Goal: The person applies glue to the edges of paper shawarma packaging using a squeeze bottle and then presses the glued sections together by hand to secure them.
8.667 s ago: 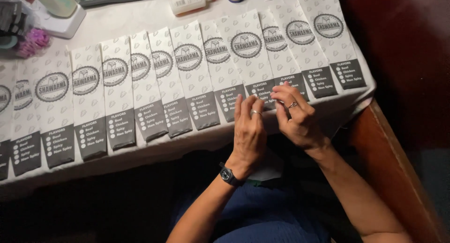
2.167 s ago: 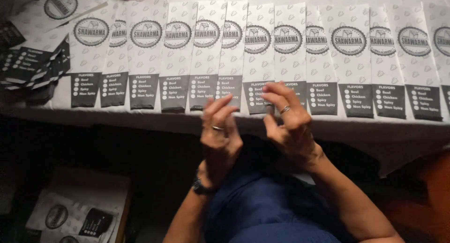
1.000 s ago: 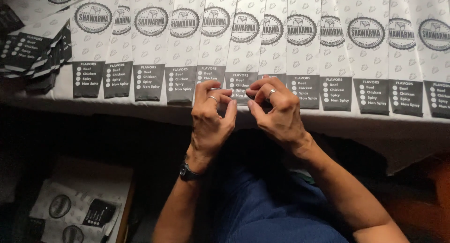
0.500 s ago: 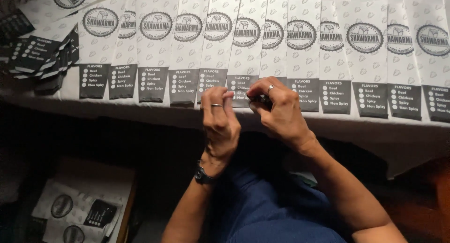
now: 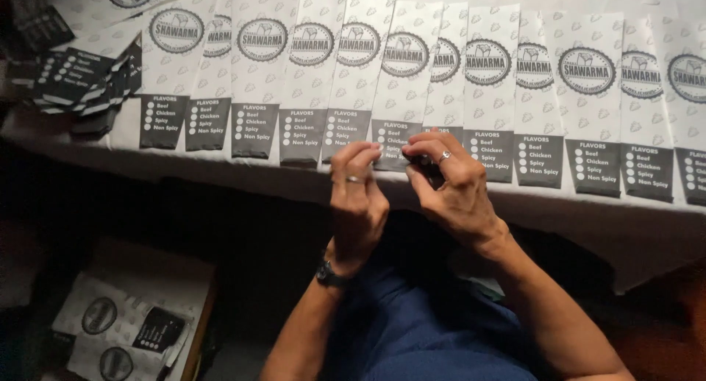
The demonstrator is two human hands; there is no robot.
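Observation:
A row of several long white paper bags with round grey emblems and dark lower panels lies overlapping along the table edge. My left hand (image 5: pixel 358 198), with a ring and a wristwatch, pinches the bottom edge of one middle bag (image 5: pixel 397 87) with its fingertips. My right hand (image 5: pixel 450 184), also ringed, grips the lower end of the same bag from the right, fingers curled over the dark panel. Both hands meet at the table's near edge.
A loose stack of the same bags (image 5: pixel 77 83) lies at the table's left end. A white cloth (image 5: pixel 632 226) covers the table and hangs over the front. Below left, a cardboard box (image 5: pixel 136 318) on the floor holds more bags.
Compared with the oldest frame, the view has shifted left along the row. Over the last second both hands stayed at the same middle bag, fingers shifting slightly on its lower edge.

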